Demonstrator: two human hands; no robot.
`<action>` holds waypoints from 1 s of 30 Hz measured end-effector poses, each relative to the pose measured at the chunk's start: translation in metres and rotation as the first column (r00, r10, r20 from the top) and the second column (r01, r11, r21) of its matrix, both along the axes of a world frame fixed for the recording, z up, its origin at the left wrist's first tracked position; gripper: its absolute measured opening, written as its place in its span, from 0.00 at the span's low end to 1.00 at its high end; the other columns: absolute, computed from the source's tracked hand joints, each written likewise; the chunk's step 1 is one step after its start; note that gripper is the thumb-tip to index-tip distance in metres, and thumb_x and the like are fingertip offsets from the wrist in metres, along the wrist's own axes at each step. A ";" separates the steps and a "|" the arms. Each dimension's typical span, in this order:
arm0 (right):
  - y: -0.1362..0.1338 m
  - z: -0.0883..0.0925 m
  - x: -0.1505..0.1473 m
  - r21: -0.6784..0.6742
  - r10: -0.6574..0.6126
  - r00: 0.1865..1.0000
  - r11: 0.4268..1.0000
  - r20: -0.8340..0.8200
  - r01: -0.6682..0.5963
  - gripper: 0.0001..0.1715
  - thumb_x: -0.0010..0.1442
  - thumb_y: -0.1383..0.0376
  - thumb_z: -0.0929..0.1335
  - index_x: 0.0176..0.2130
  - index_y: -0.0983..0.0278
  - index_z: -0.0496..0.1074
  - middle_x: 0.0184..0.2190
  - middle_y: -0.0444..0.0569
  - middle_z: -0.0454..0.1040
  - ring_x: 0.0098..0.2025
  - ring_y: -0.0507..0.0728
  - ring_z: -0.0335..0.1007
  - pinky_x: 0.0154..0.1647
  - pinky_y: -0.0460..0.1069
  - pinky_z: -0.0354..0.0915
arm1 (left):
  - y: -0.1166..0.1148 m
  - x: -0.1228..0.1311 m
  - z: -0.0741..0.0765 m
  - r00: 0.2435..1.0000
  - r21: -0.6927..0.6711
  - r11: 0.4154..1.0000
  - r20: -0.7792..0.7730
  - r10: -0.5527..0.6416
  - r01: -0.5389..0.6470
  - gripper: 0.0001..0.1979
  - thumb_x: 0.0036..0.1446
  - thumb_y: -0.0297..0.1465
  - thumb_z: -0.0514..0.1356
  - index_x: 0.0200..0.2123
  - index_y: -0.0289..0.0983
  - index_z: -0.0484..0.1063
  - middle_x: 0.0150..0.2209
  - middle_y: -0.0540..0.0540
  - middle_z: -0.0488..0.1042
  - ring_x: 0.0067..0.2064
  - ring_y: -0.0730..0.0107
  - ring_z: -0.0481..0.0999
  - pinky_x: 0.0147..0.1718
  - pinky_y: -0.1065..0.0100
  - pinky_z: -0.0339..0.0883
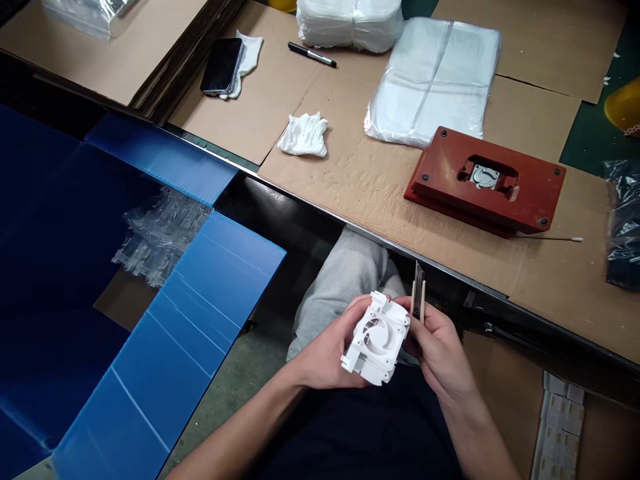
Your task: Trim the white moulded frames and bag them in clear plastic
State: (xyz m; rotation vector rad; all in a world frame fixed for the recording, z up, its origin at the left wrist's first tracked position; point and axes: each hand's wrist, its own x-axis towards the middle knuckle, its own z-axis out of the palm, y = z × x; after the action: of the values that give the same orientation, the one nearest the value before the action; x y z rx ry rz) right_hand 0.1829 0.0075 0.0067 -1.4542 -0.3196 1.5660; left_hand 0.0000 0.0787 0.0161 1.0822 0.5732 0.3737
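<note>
A white plastic housing (379, 340) with a round fan-like opening is gripped in my left hand (330, 347), just above my lap. My right hand (443, 340) is closed round a utility knife (419, 293) with a pale handle, its dark blade pointing up and away from me. The fingers of my right hand are close to the right edge of the housing; whether they touch it, I cannot tell. On the table, a red block fixture (450, 167) holds a small white part with a round pattern (484, 177) in its recess.
Wrapped stacks of clear bags (435, 80), a black marker (313, 55), a crumpled white cloth (304, 135) and a phone (223, 65) lie on the cardboard-covered table. A cotton swab (575, 239) pokes out by the fixture. Left below stands a blue box (200, 307) with bagged parts (160, 233).
</note>
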 end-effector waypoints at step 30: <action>-0.020 0.058 0.046 -0.008 0.344 0.341 0.715 0.875 -0.699 0.22 0.70 0.65 0.65 0.61 0.50 0.70 0.40 0.44 0.71 0.32 0.49 0.68 0.29 0.46 0.60 | 0.014 -0.007 0.022 0.720 -0.024 0.728 0.128 0.682 -0.685 0.44 0.47 0.61 0.63 0.62 0.45 0.65 0.56 0.38 0.73 0.53 0.41 0.76 0.48 0.45 0.76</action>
State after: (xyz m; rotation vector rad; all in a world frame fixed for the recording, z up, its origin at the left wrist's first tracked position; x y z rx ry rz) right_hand 0.2291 -0.0126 0.0648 -1.7814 -1.7756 0.9949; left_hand -0.0066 0.0923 0.0381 0.8244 0.8505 1.1022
